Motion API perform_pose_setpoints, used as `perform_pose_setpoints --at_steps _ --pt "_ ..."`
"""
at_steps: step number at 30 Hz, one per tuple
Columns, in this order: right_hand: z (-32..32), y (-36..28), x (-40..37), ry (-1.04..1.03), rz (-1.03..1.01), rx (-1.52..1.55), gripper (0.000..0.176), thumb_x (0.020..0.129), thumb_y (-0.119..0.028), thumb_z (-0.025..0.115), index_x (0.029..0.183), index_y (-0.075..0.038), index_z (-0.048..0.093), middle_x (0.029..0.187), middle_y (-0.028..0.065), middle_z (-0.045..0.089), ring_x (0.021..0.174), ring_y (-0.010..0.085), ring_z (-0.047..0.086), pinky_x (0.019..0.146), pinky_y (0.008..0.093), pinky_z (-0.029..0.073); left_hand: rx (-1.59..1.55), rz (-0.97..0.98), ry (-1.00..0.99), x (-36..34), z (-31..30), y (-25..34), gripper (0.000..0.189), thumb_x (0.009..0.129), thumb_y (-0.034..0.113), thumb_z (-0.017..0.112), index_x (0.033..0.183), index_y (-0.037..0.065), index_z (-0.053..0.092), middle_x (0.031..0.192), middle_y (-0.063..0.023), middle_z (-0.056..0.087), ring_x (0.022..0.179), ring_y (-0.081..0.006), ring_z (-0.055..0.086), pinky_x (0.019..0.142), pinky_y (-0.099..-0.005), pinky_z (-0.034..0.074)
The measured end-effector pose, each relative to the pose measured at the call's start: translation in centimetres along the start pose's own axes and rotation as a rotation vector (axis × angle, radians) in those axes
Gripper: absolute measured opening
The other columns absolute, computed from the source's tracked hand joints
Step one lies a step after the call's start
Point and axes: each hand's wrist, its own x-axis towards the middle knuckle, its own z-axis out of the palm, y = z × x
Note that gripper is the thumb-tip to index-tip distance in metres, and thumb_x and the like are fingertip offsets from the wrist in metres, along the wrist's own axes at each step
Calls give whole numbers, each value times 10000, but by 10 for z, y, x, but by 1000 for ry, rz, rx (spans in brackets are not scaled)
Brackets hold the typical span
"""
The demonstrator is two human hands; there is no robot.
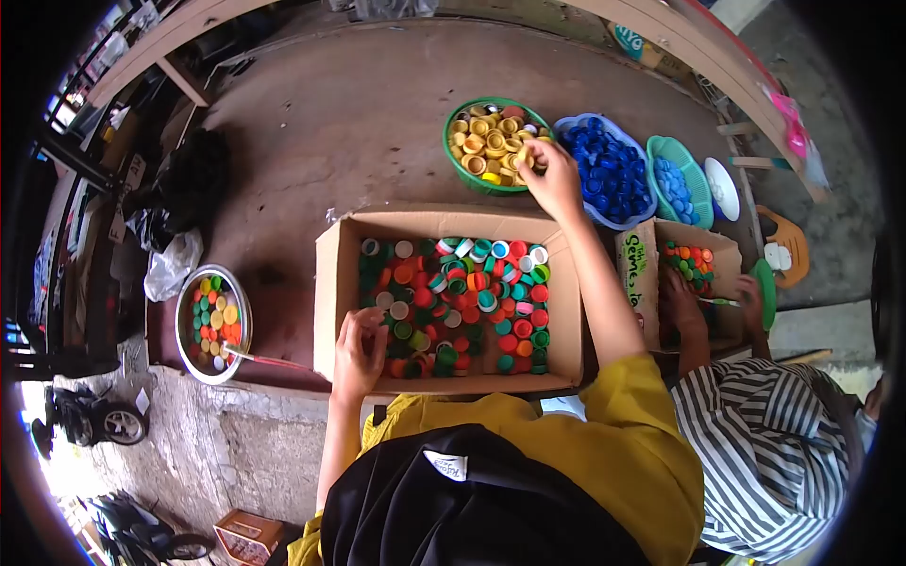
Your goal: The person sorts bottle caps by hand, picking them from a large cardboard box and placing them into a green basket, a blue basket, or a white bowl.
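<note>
My right hand (552,179) reaches over a green basket (454,162) of yellow caps. Between its thumb and fingers is a yellow bottle cap (525,160), just above the heap. A wide cardboard box (327,283) stands before me, its floor scattered with red, green, orange, white and teal bottle caps (472,283). Over the left end of this box hovers my left hand (359,351), fingers loosely bent and apart. I see nothing in it; its palm is hidden.
Right of the green basket sit a basket of dark blue caps (606,170) and a teal basket (694,160) with light blue caps. A metal bowl (247,325) of mixed caps is at left. A co-worker in striped sleeves (764,424) handles a smaller cardboard box (637,283).
</note>
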Motion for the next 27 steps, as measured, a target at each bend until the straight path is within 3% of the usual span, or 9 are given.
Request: perform_pose_setpoints --at_steps 4,10,13,15,17,19,21,25,27 --pt "11 32 45 -105 63 -218 313 709 -216 684 993 -99 623 879 117 616 842 289 611 710 378 503 56 -24 -94 1 2 -4 268 783 -50 582 1033 19 518 863 -109 548 625 -192 546 579 -286 458" --pt "38 54 70 -218 119 -278 289 742 -275 653 1000 -146 641 964 132 609 928 319 583 799 416 484 62 -82 -93 4 5 1 251 783 -46 582 1021 16 532 885 -109 554 624 -187 545 564 -288 455" --pt "43 47 60 -241 112 -453 480 754 -345 649 1178 -144 550 1138 126 530 1048 295 529 874 403 444 69 -113 -137 3 7 -3 236 786 -42 577 1012 13 540 888 -104 554 642 -177 554 568 -285 458" --pt "33 32 49 -244 57 -401 544 760 -360 646 1232 -133 500 1186 109 490 1057 280 522 873 403 441 75 -105 -183 3 8 -4 241 787 -36 575 1020 12 535 895 -112 556 660 -194 565 590 -304 467" --pt "25 12 27 -123 -133 -225 390 774 -291 645 1099 -89 567 1091 110 534 997 268 550 789 382 472 58 -127 -244 5 9 -3 249 784 -29 575 1026 8 529 901 -121 557 685 -218 574 618 -321 472" --pt "20 -11 -2 -169 -201 29 242 778 -206 634 971 -68 593 942 104 581 880 260 589 708 364 485 54 -153 -310 4 9 -8 272 775 -15 585 1038 6 518 913 -143 554 738 -258 584 661 -340 478" --pt "5 -44 -36 -543 19 274 131 762 -69 617 889 -37 612 840 95 597 747 252 598 664 352 480 78 -240 -426 3 8 -8 286 758 -2 599 1034 15 526 946 -150 553 802 -288 580 717 -349 476" --pt "10 -62 -122 -1037 -162 243 111 704 -8 592 800 -50 628 791 74 588 721 207 604 605 344 482 149 -212 -612 -9 12 -26 315 730 28 629 1035 16 553 965 -136 566 890 -276 565 788 -342 455" --pt "12 -65 -160 -1147 -225 187 205 644 -20 580 835 -75 631 820 91 590 759 275 602 620 387 498 179 -198 -620 -8 10 -27 319 730 51 635 1039 18 561 983 -143 572 930 -292 554 824 -352 449"
